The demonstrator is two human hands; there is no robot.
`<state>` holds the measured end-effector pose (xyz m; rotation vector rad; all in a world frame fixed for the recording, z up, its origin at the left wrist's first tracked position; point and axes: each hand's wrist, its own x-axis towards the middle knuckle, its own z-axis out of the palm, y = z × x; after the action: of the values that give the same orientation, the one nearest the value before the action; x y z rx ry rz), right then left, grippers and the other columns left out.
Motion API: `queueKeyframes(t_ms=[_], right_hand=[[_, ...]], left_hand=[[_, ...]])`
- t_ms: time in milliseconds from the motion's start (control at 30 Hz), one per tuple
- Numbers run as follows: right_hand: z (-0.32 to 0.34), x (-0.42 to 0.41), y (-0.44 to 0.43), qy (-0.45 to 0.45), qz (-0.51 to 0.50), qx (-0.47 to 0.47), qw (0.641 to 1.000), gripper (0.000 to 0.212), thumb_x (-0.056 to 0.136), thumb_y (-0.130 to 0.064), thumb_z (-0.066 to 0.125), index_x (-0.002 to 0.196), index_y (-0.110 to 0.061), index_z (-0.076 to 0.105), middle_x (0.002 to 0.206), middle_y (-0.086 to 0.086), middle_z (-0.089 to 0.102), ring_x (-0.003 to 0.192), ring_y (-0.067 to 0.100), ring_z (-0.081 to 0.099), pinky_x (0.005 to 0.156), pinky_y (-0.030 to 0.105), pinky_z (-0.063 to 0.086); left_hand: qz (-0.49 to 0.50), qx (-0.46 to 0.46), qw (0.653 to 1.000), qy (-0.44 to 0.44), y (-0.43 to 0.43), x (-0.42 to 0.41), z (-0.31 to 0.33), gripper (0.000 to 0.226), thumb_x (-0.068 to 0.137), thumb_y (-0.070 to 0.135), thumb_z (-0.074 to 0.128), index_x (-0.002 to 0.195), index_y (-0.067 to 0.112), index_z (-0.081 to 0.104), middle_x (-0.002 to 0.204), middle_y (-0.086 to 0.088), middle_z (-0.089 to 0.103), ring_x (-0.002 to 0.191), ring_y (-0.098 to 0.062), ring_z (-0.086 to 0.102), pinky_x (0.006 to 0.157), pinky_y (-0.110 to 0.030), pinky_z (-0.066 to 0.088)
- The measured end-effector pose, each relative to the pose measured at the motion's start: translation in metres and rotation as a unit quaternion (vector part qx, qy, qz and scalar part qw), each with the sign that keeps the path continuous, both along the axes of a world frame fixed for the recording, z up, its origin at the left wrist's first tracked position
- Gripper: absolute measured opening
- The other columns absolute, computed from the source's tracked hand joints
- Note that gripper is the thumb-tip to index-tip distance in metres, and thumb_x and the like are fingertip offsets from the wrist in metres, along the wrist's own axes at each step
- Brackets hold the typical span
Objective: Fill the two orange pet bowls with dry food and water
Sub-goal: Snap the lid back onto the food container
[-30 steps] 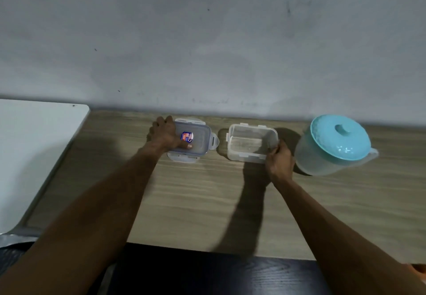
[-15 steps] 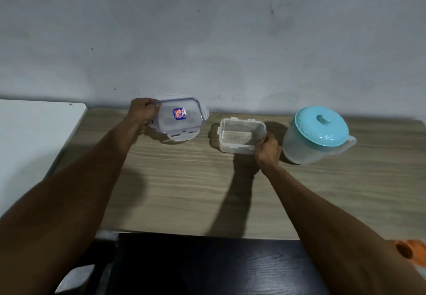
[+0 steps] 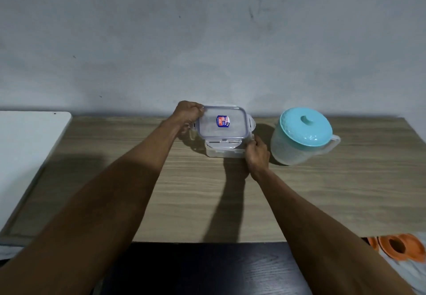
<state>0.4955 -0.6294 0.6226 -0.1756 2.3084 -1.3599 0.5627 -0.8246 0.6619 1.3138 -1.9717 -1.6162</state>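
Note:
My left hand (image 3: 187,116) grips the left edge of a clear snap-lock lid (image 3: 222,123) with a blue sticker and holds it tilted over the clear food container (image 3: 224,151), which stands on the wooden table (image 3: 322,191). My right hand (image 3: 257,153) clasps the container's right front corner. The container's inside is hidden by the lid. A clear water jug with a teal lid (image 3: 304,133) stands to the right of the container. Orange pet bowls (image 3: 401,246) show low at the right edge, below the table.
A white board (image 3: 25,147) lies on the table's left end. A grey wall rises right behind the table. A dark surface (image 3: 207,269) runs in front of the table's near edge. A patterned cloth lies under the orange bowls.
My left hand lifted the lid off the table at the left and carried it right, over the container. My right hand stayed on the container.

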Motion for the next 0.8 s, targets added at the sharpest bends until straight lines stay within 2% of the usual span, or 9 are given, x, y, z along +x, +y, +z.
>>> queueKeyframes(t_ms=[133,200,267,367,433,567,667,733,800], right_hand=[[-0.015,-0.01,0.001,-0.062,-0.068,-0.062,0.994,0.047,0.093,-0.035,0.034,0.12,-0.012,0.066,0.131,0.014,0.061,0.119,0.034,0.055,0.104,0.05,0.042],[-0.035,-0.02,0.003,-0.083,-0.091,-0.085,0.989,0.057,0.08,-0.047,0.034,0.115,-0.016,0.067,0.125,0.013,0.064,0.115,0.033,0.058,0.102,0.054,0.045],[-0.042,-0.022,0.005,-0.085,-0.089,-0.094,0.988,0.057,0.08,-0.051,0.038,0.116,-0.017,0.068,0.124,0.011,0.065,0.116,0.031,0.059,0.103,0.054,0.046],[-0.007,-0.004,0.011,-0.06,-0.057,-0.069,0.994,0.042,0.094,-0.039,0.048,0.123,-0.014,0.065,0.127,0.009,0.064,0.117,0.028,0.057,0.105,0.044,0.044],[-0.008,-0.005,0.011,-0.05,-0.052,-0.064,0.995,0.038,0.096,-0.031,0.05,0.128,-0.013,0.061,0.131,0.009,0.062,0.121,0.028,0.055,0.105,0.039,0.041],[-0.012,-0.007,0.01,-0.025,-0.037,-0.039,0.998,0.036,0.099,-0.027,0.049,0.128,-0.008,0.058,0.132,0.015,0.06,0.124,0.033,0.053,0.103,0.038,0.039],[-0.011,-0.005,0.009,0.018,-0.014,-0.001,1.0,0.04,0.099,-0.026,0.047,0.133,-0.005,0.051,0.135,0.019,0.057,0.127,0.036,0.049,0.104,0.039,0.038],[-0.01,-0.002,0.009,0.069,0.022,0.016,0.997,0.049,0.098,-0.023,0.049,0.141,-0.002,0.04,0.139,0.021,0.051,0.13,0.039,0.046,0.106,0.041,0.037],[-0.007,0.003,0.009,0.117,0.059,0.032,0.991,0.056,0.096,-0.021,0.051,0.145,-0.002,0.031,0.142,0.022,0.045,0.13,0.04,0.044,0.104,0.041,0.037]], left_hand=[[-0.018,0.013,1.0,-0.012,0.015,-0.013,-0.012,0.019,0.095,0.006,0.056,0.108,-0.001,0.068,0.076,-0.008,0.058,0.054,-0.017,0.045,0.028,-0.014,0.032],[-0.019,-0.005,1.0,-0.014,0.018,-0.016,-0.02,0.021,0.095,0.007,0.056,0.11,-0.002,0.069,0.083,-0.009,0.061,0.063,-0.02,0.052,0.033,-0.016,0.036],[-0.016,-0.027,0.999,-0.015,0.018,-0.018,-0.027,0.023,0.095,0.008,0.057,0.113,-0.001,0.069,0.095,-0.008,0.063,0.082,-0.019,0.056,0.049,-0.019,0.042],[-0.002,-0.036,0.999,-0.016,0.018,-0.018,-0.034,0.023,0.094,0.008,0.058,0.113,0.001,0.07,0.106,-0.012,0.068,0.093,-0.018,0.057,0.074,-0.025,0.044],[0.007,-0.035,0.999,-0.015,0.019,-0.016,-0.037,0.022,0.094,0.01,0.06,0.112,0.002,0.07,0.11,-0.014,0.069,0.093,-0.018,0.057,0.077,-0.026,0.044],[0.003,-0.037,0.999,-0.017,0.023,-0.01,-0.041,0.027,0.092,0.016,0.063,0.118,0.007,0.067,0.116,-0.01,0.068,0.096,-0.02,0.061,0.085,-0.029,0.051],[0.004,-0.01,1.0,0.003,0.028,-0.005,-0.04,0.046,0.088,0.014,0.069,0.131,0.003,0.056,0.126,-0.011,0.061,0.105,-0.022,0.059,0.091,-0.03,0.049],[0.006,0.014,1.0,-0.008,0.029,0.001,-0.041,0.068,0.083,0.022,0.076,0.141,0.006,0.044,0.14,-0.012,0.052,0.118,-0.029,0.057,0.099,-0.04,0.05],[0.024,0.058,0.998,-0.027,0.034,0.008,-0.039,0.082,0.08,0.027,0.079,0.146,0.01,0.035,0.144,-0.013,0.047,0.12,-0.032,0.056,0.095,-0.048,0.052]])
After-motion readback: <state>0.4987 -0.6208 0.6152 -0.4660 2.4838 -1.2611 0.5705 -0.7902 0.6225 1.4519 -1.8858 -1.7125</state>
